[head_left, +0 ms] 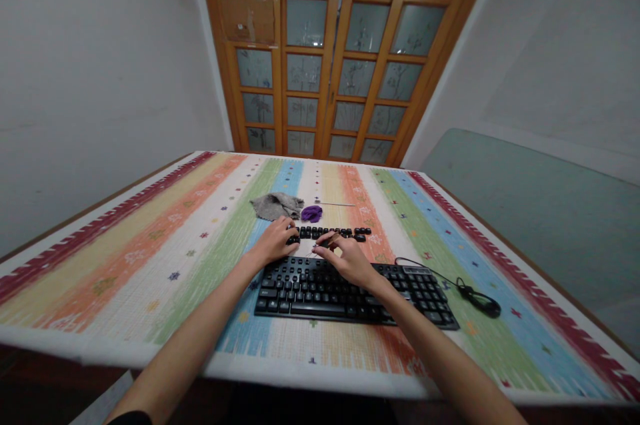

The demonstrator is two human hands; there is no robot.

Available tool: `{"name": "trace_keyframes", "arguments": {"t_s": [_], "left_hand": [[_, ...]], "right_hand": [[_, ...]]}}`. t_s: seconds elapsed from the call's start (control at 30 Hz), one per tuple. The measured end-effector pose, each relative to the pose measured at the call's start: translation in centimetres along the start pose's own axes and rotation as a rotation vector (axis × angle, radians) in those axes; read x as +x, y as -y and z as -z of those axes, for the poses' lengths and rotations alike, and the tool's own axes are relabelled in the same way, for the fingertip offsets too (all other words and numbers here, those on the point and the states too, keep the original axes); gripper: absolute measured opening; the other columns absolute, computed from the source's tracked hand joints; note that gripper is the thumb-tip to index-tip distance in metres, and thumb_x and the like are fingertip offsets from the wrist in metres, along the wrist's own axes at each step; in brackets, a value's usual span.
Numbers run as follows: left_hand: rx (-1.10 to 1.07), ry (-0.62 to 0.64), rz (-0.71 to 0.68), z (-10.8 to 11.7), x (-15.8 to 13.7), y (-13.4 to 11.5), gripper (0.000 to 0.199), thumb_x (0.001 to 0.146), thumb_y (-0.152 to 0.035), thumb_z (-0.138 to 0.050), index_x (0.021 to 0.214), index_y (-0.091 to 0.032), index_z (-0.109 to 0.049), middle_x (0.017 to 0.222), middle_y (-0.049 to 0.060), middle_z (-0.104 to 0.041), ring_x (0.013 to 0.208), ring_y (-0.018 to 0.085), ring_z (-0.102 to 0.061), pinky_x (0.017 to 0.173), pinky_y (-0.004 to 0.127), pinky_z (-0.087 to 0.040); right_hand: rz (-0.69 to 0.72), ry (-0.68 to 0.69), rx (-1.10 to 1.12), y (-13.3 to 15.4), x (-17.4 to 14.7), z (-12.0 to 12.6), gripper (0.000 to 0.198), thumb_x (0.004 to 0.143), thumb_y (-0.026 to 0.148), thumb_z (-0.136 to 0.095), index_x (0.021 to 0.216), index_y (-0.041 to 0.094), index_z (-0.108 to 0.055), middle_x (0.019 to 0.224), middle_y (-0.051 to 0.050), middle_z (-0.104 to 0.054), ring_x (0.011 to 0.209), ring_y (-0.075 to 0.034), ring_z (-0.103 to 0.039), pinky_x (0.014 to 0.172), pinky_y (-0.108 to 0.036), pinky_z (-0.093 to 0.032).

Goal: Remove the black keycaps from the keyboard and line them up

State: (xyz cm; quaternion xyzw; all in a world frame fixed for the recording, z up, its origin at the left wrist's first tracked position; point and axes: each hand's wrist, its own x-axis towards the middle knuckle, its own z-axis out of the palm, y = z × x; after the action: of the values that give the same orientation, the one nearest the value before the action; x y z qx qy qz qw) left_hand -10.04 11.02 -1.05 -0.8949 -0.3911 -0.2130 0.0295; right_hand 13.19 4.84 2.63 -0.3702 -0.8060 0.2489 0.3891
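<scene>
Black keyboard [345, 295] laid on striped tablecloth [320, 338]; loose keycaps [309, 233] lined up at its 11 to 12 o'clock. Small dark piece [324, 243] pinched in right hand [353, 261]. Keycaps reached by left hand [273, 240], apart from right; grip cannot be told. Key order could be lost if row is brushed; piece could be dropped if pinch slackens. Purple cloth [311, 213] seen at 11.

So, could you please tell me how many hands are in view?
2: the left hand at the left end of the loose keycaps, and the right hand partly over the keyboard.
</scene>
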Motion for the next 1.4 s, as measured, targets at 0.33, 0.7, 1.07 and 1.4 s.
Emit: {"name": "trace_keyframes", "arguments": {"t_s": [0.33,0.7,1.07,1.4], "left_hand": [[-0.293,-0.011,0.026,2.3,-3.1,-3.3,0.013,0.090,-0.021,-0.054,0.096,-0.018,-0.065,0.103,0.007,-0.062,0.101,0.021,-0.057,0.091,0.035,-0.047],[-0.448,0.082,0.059,2.8,-5.6,-5.8,0.023,0.085,-0.010,-0.051,0.101,-0.019,-0.065,0.105,0.006,-0.064,0.103,0.022,-0.057,0.096,0.036,-0.046],[-0.407,0.140,0.067,2.1,-5.6,-5.8,0.024,0.085,-0.011,-0.049,0.103,-0.019,-0.062,0.106,0.006,-0.063,0.103,0.023,-0.057,0.096,0.037,-0.045],[-0.405,0.146,0.076,2.1,-5.2,-5.9,0.020,0.086,-0.010,-0.047,0.098,-0.018,-0.061,0.103,0.007,-0.063,0.100,0.023,-0.057,0.094,0.037,-0.045]], "right_hand": [[0.032,0.134,-0.049,0.2,-0.7,-1.2,0.023,0.092,0.038,-0.060,0.093,0.017,-0.068,0.087,-0.006,-0.071,0.077,-0.020,-0.066,0.071,-0.028,-0.049],[0.014,0.102,-0.066,0.9,-1.1,-2.5,0.020,0.092,0.035,-0.061,0.092,0.016,-0.067,0.080,-0.006,-0.072,0.073,-0.019,-0.066,0.069,-0.027,-0.048],[-0.010,0.079,-0.067,1.0,-1.5,-3.0,0.020,0.091,0.035,-0.062,0.092,0.016,-0.067,0.075,-0.005,-0.071,0.067,-0.019,-0.066,0.066,-0.027,-0.048],[-0.013,0.075,-0.054,0.9,-1.6,-3.0,0.017,0.092,0.034,-0.061,0.093,0.017,-0.066,0.079,-0.005,-0.072,0.070,-0.019,-0.067,0.068,-0.027,-0.048]]}}
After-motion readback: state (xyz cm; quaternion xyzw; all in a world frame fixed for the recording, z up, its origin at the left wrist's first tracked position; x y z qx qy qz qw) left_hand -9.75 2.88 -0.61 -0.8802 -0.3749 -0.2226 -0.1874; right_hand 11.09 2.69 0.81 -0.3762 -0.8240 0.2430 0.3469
